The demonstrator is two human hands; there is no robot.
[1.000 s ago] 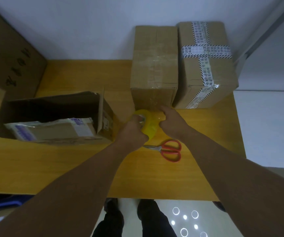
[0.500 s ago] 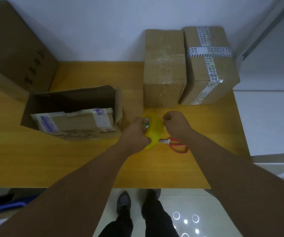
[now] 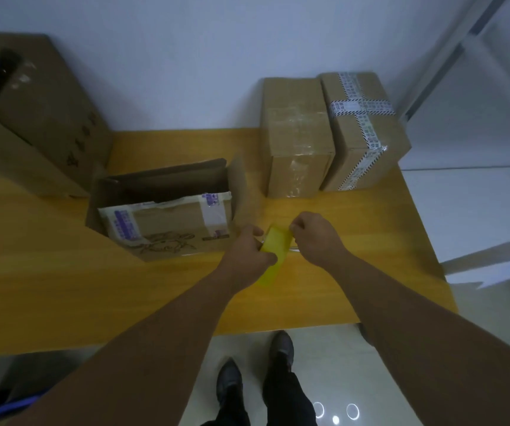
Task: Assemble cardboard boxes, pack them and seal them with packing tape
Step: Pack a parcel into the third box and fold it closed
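Head view: tape roll (image 3: 273,256) gripped in left hand (image 3: 247,256), right hand (image 3: 315,238) pinching its edge.

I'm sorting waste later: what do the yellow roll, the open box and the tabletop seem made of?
The yellow roll: likely plastic tape film, smooth and slightly translucent. The open box: matt brown cardboard, with creased flaps. The tabletop: smooth wood or wood-look laminate, faint grain; which one, the blur leaves open.

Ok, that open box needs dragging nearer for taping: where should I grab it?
Take the open box by its upright right flap, coming from the right: that edge stands free and tall, whereas the parcel fills the inside and a large carton stands close on its left.
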